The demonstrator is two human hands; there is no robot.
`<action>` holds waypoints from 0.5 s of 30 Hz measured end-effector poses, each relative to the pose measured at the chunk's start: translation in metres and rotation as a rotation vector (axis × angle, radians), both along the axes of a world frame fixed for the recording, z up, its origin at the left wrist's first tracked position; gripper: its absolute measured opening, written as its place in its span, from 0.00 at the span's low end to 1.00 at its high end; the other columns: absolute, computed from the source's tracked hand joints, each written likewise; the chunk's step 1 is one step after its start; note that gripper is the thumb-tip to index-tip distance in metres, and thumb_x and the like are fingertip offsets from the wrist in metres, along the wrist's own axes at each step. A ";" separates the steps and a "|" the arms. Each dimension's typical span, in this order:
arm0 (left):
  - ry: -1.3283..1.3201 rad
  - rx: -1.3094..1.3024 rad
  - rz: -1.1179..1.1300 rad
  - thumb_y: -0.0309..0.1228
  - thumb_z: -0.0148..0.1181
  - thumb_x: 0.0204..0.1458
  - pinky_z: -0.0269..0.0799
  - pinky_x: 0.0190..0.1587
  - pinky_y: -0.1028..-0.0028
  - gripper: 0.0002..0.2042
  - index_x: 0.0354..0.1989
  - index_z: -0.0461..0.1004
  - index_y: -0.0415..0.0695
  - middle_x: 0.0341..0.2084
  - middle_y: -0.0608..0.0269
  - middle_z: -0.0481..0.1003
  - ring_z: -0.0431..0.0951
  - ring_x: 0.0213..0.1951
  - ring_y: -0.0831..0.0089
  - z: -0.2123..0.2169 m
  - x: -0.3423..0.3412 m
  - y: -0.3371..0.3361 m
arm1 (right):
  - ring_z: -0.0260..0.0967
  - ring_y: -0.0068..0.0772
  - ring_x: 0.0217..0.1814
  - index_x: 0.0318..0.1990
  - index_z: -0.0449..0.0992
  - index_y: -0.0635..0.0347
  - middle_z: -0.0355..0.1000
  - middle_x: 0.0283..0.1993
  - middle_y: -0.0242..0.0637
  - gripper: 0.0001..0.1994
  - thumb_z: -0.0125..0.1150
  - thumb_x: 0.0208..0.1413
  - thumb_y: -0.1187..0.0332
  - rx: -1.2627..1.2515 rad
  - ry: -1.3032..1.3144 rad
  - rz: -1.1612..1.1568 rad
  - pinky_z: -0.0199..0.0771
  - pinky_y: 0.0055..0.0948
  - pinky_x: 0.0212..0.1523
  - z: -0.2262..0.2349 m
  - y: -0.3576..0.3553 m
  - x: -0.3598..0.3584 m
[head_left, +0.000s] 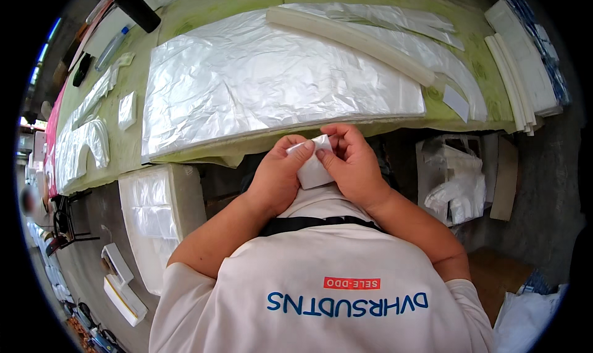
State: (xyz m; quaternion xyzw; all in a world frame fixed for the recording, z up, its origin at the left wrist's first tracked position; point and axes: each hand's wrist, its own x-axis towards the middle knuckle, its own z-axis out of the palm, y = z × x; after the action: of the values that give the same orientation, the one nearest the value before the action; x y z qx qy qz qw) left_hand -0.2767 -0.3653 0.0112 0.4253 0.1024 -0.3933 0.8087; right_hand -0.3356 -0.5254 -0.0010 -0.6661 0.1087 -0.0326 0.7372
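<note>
Close to my body, just off the near edge of the table, both hands hold a small folded packet of white plastic film [315, 175]. My left hand [276, 172] pinches its upper left part with thumb and fingers. On the other side my right hand [353, 165] grips the upper right part, its thumb pressed on the film. Some fingertips are hidden behind the packet. Beyond my hands a wide stack of clear, shiny plastic sheets [247, 69] covers the middle of the table. A long off-white roll or tube [352, 43] lies slanting across that stack.
The table has a green cover [179, 19]. At left are shaped plastic pieces [83, 148], a small folded packet [127, 110] and a bottle [112, 47]. Boxes of plastic pieces stand below, one left [151, 211], one right [454, 174]. White strips [511, 84] lie at far right.
</note>
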 end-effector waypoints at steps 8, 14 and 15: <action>-0.428 -0.021 0.122 0.15 0.60 0.57 0.70 0.60 0.67 0.16 0.51 0.70 0.47 0.68 0.57 0.62 0.73 0.59 0.70 0.000 -0.019 0.024 | 0.68 0.16 0.39 0.58 0.66 0.60 0.71 0.40 0.30 0.20 0.62 0.60 0.80 0.063 -0.107 -0.113 0.70 0.20 0.39 0.006 0.005 0.008; -0.480 0.278 0.022 0.18 0.60 0.60 0.73 0.51 0.78 0.08 0.46 0.79 0.40 0.42 0.67 0.80 0.77 0.46 0.80 0.000 -0.013 0.023 | 0.64 0.16 0.35 0.58 0.66 0.59 0.69 0.37 0.28 0.20 0.60 0.60 0.81 0.060 -0.087 -0.133 0.68 0.19 0.37 0.017 0.008 0.014; -0.489 0.285 0.024 0.18 0.60 0.60 0.73 0.51 0.78 0.08 0.46 0.79 0.40 0.42 0.67 0.80 0.77 0.46 0.81 0.002 -0.012 0.024 | 0.65 0.16 0.36 0.58 0.66 0.59 0.68 0.38 0.28 0.19 0.59 0.61 0.81 0.072 -0.077 -0.121 0.69 0.19 0.37 0.020 0.004 0.016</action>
State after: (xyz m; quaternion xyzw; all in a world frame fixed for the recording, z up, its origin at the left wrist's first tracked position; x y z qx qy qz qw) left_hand -0.2883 -0.3412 0.0134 0.6159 -0.0363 -0.2509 0.7459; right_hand -0.3199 -0.5212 0.0191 -0.6297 0.1216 -0.0987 0.7609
